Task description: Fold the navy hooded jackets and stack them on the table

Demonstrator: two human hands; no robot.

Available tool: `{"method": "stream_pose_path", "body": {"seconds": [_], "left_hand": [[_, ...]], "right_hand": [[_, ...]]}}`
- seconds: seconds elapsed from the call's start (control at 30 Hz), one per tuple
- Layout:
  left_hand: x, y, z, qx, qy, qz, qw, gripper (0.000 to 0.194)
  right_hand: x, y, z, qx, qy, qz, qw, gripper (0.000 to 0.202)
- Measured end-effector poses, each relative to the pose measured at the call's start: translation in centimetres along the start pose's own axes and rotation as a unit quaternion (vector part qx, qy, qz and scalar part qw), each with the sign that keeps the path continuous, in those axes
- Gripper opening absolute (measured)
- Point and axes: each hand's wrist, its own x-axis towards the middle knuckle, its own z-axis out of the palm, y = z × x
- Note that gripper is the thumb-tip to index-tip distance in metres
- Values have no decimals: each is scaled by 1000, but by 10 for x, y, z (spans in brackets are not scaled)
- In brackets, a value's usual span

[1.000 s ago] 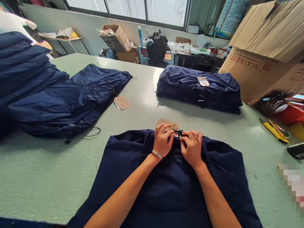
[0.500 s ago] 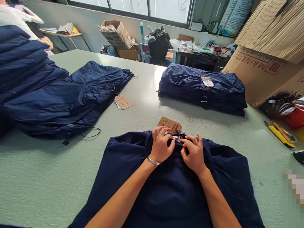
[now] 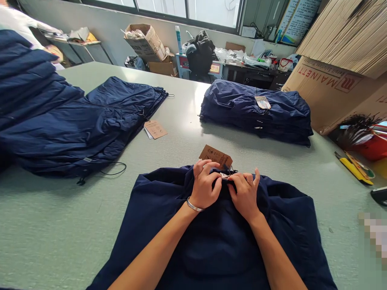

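Observation:
A dark blue garment (image 3: 223,241) lies spread on the green table (image 3: 60,225) in front of me. At its top edge, my left hand (image 3: 206,184) pinches a small white label (image 3: 224,175) by its left side. My right hand (image 3: 245,194) has its thumb and index finger closed at the label's right side, with the other fingers raised. Just beyond my fingers lies a brown cardboard tag (image 3: 215,156), with a dark cord beside it. What exactly the right fingertips grip, label or collar fabric, is too small to tell.
Blue garments (image 3: 75,129) with a tag (image 3: 155,129) are piled at left. A folded stack (image 3: 254,110) sits at the back right. Beside it are cartons (image 3: 326,92), a yellow cutter (image 3: 355,171) and a black object (image 3: 379,196). A person's white sleeve (image 3: 18,24) shows at upper left.
My right hand has turned a little, its thumb moving up toward the label. The brown tag has shifted slightly up. The whole view has moved slightly.

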Motion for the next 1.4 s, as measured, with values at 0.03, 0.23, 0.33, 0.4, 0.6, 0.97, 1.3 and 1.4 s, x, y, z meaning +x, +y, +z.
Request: {"method": "stream_pose_path", "body": {"seconds": [0.03,0.23,0.33,0.4,0.6,0.97,1.3,1.4], "left_hand": [[0,0,-1,-1,-5,0,1000,22],[-2,1,-5,38,-11,6,999,21],[-3,2,-4,83,-14,2,996,18],[-2,2,-3,117,-20,-5,993,16],[6,-8,-8,148,-63,-45,986,17],[26,-38,-6,111,-160,-91,977,10],[30,-54,7,131,-176,-119,968,8],[30,-59,6,123,-178,-108,970,7]], "right_hand": [[0,-1,0,-4,0,-1,1000,15],[-1,-2,-1,-20,-15,-9,1000,18],[-2,-1,0,-23,-30,3,999,17],[-1,0,2,-22,-54,9,998,16],[12,4,3,-13,-137,57,989,20],[69,33,2,20,-291,90,952,14],[77,42,16,2,-321,89,943,19],[78,47,17,26,-318,107,942,21]]}}
